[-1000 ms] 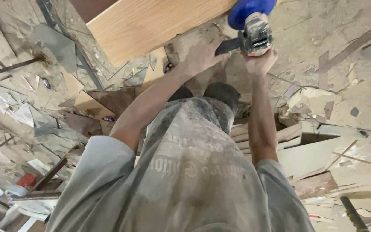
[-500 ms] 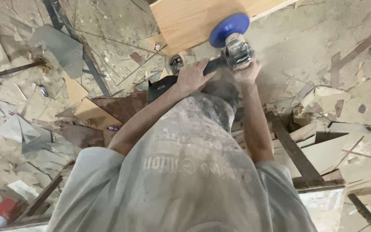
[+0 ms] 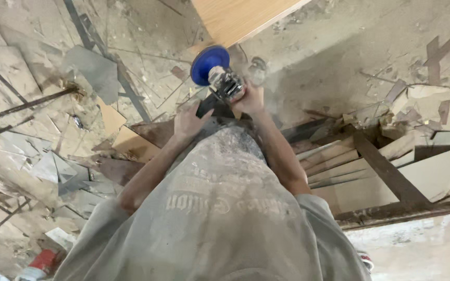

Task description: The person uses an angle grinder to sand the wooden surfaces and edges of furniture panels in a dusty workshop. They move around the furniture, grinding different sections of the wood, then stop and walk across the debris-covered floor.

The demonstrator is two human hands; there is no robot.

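Fingers of both hands, left hand [image 3: 189, 120] and right hand [image 3: 249, 100], grip angle grinder [image 3: 220, 83] near wooden board [image 3: 240, 18].

Both hands, left hand [image 3: 189, 120] and right hand [image 3: 249, 99], around a blue-disc grinder [image 3: 219, 78] beside a wooden board [image 3: 235, 18].

Floor [image 3: 339, 57] was bare concrete, grey with dust, strewn with wood chips and offcuts; pale oak-coloured board [image 3: 235, 18] lay at top edge; grey sheet scraps [image 3: 92, 73] and thin metal rods [image 3: 22, 106] littered left side; stacked light panels [image 3: 334, 156] sat at right under dark wooden crosspiece [image 3: 386, 169]; rough rusty-edged white slab [image 3: 407, 244] filled lower right corner; red and white container [image 3: 40, 263] lay at bottom left; light was even, soft, shadows faint.
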